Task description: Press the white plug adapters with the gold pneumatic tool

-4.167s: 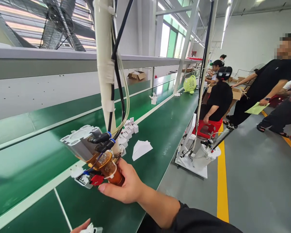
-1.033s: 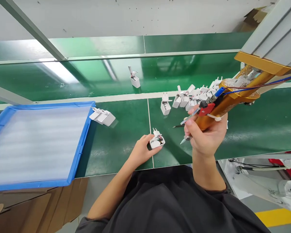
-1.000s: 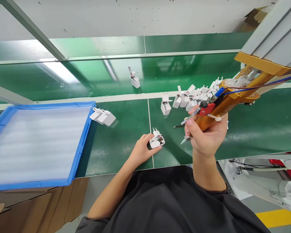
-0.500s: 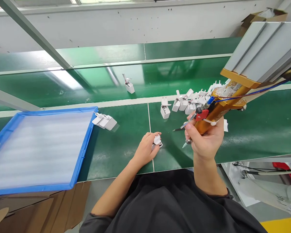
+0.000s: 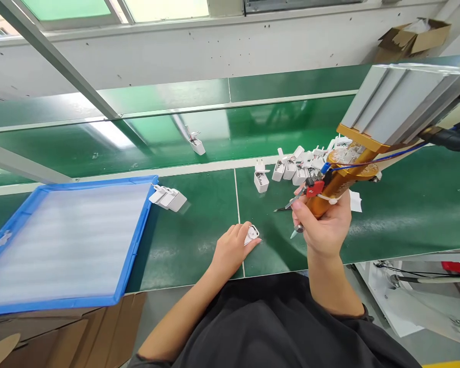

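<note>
My left hand (image 5: 232, 249) has its fingers closed round a white charger housing (image 5: 252, 234) on the green bench. The housing's end with a round detail faces up and to the right; its rest is covered by my fingers. My right hand (image 5: 324, 230) grips the orange barrel of a glue dispenser (image 5: 318, 205), whose pale teal nozzle (image 5: 293, 234) points down to the left, apart from the housing. Tweezers (image 5: 283, 209) stick out leftward from the same hand. An open charger with plug pins (image 5: 261, 181) stands just beyond, beside a cluster of similar open chargers (image 5: 299, 175).
A blue tray (image 5: 127, 266) lined with white foam lies on the left. Several chargers (image 5: 174, 199) lean at its right edge. One open charger (image 5: 198, 146) stands on the far green strip. The dispenser's large metal body (image 5: 394, 102) and cables hang at the right.
The plug-pin part seen upright at my left fingers no longer shows; the housing's round-detailed end shows instead. My right hand keeps the dispenser nearly in place. The view has tilted slightly upward.
</note>
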The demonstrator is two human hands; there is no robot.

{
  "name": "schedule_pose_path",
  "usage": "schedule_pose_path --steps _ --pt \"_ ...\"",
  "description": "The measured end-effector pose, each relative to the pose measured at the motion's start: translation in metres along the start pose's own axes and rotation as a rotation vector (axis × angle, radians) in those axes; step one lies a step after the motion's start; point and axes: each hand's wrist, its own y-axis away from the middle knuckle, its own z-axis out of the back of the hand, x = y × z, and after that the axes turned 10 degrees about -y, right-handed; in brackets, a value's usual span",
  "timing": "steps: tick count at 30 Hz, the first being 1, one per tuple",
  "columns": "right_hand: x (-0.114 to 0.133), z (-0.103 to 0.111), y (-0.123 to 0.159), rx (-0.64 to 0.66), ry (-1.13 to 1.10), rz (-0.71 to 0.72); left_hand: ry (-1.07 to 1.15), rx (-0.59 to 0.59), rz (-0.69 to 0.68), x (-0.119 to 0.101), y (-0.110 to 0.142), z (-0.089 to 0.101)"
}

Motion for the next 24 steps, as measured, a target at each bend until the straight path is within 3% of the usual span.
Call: schedule_pose_path --steps 5,9,14,19,22,24 --pt "0.001 0.000 0.000 -0.011 -0.004 -0.001 -0.167 0.204 -0.053 -0.001 -0.007 0.014" --pt "0.002 0.003 0.003 -0.017 0.003 -0.037 -0.149 0.277 -0.023 -0.006 -0.009 0.020" --pt "0.006 0.005 0.007 -0.055 0.015 -0.077 -0.125 0.231 0.156 -0.015 -0.008 0.014" --pt "0.007 0.007 0.008 -0.091 -0.037 -0.092 -0.148 0.190 0.157 -0.014 0.000 0.009" --pt "0.006 0.008 0.007 -0.087 -0.055 -0.093 -0.176 0.206 0.116 -0.002 0.007 0.009" --pt "0.006 0.009 0.006 -0.083 -0.060 -0.098 -0.210 0.179 0.144 0.018 0.005 0.010"
